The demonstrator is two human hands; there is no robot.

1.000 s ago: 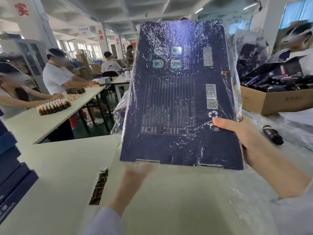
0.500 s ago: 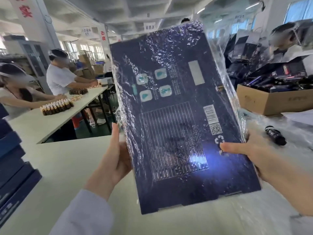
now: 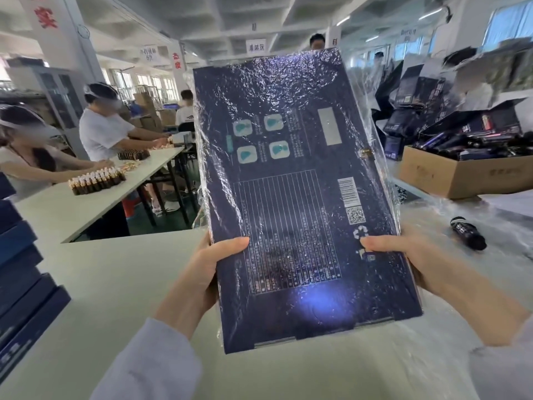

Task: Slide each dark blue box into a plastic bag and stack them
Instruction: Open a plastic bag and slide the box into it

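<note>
The dark blue box (image 3: 302, 197) is lifted clear of the pale tabletop (image 3: 101, 284), held nearly upright in front of the camera with its printed face, showing a table, barcode and QR code, turned toward the wearer. It sits inside the crinkled plastic bag (image 3: 378, 166), whose loose film stands out past the box's right and left edges.

The left hand (image 3: 206, 274) grips the box's lower left edge, with its thumb laid across the face and its fingers hidden behind. The right hand (image 3: 403, 255) grips the lower right edge the same way, its thumb just below the recycling mark.

A stack of dark blue boxes (image 3: 20, 284) rises at the far left of the tabletop. To the right lie clear plastic sheets (image 3: 432, 356) and a small dark bottle (image 3: 468, 233) on its side, and behind these stands an open cardboard carton (image 3: 461, 176) full of dark items.
</note>
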